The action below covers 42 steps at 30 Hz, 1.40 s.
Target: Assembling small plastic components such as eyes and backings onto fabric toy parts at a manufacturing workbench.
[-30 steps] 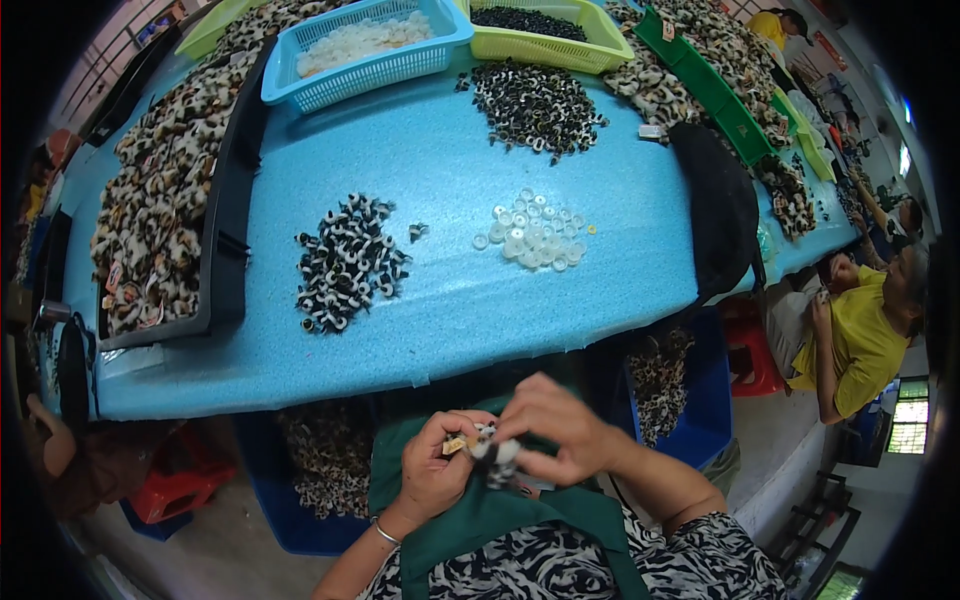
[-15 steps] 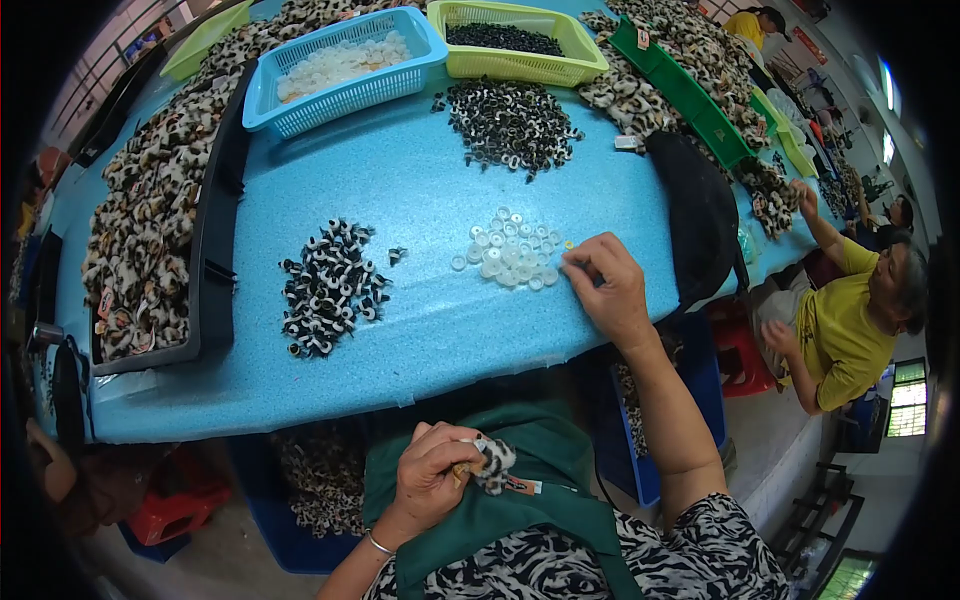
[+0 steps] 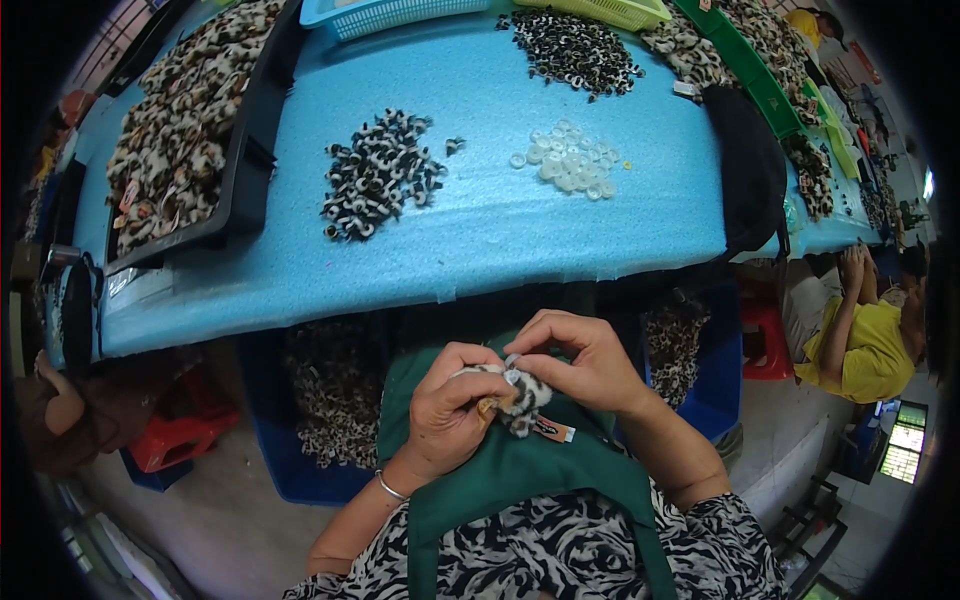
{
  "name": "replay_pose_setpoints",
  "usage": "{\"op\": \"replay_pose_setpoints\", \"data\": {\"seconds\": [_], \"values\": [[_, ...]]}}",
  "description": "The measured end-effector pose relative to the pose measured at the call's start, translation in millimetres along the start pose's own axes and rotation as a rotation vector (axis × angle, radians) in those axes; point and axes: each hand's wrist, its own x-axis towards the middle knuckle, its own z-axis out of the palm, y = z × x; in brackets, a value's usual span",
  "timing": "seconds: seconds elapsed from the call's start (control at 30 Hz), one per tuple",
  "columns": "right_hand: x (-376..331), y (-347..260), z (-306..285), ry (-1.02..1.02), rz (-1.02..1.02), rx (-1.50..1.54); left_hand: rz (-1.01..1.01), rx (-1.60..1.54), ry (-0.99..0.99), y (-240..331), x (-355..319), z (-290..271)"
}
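Observation:
Over the green apron (image 3: pixel 420 520), my left hand (image 3: pixel 445 410) grips a small black, white and tan plush piece (image 3: pixel 522 402) with a tag hanging from it. My right hand (image 3: pixel 590 365) meets it from the other side, thumb and forefinger pinching a small pale plastic washer (image 3: pixel 513 361) against the plush. Beyond them on the blue table (image 3: pixel 450 250) is a loose group of translucent washers (image 3: pixel 572 162). To its left lies a heap of black-and-white plastic toy parts (image 3: pixel 378 175).
A black tray (image 3: pixel 252 165) full of plush pieces stands at the left. Blue (image 3: pixel 400 18) and yellow (image 3: pixel 620 12) baskets sit at the back, near another black-and-white heap (image 3: pixel 580 50). A black bag (image 3: pixel 745 165) lies right. Blue bins (image 3: pixel 270 440) flank my lap; a person in yellow (image 3: pixel 860 345) sits right.
My right hand has left the washer group on the table and come back to the plush piece, bringing a washer. The view has tilted, so the table appears higher.

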Motion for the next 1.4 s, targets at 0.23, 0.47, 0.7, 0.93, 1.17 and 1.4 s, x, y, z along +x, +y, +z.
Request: {"op": "replay_pose_setpoints", "data": {"seconds": [0.23, 0.47, 0.7, 0.93, 1.17, 1.4], "values": [[-11, 0, 5, -0.078, 0.053, 0.081, -0.122, -0.064, 0.087, 4, -10, 3], [-7, -11, 10, -0.210, -0.348, -0.329, -0.050, 0.077, 0.158, 8, -13, -4], [-24, 19, 27, 0.060, -0.179, -0.205, 0.073, 0.085, 0.056, 3, -15, 6], [-7, 42, 24, 0.072, -0.221, -0.170, 0.000, 0.103, 0.089, 1, -12, 5], [2, 31, 26, 0.004, -0.104, -0.116, -0.106, 0.128, 0.096, -1, -8, 0], [-1, 43, 30, 0.067, -0.010, -0.004, -0.145, 0.131, 0.094, -13, -9, 3]]}}
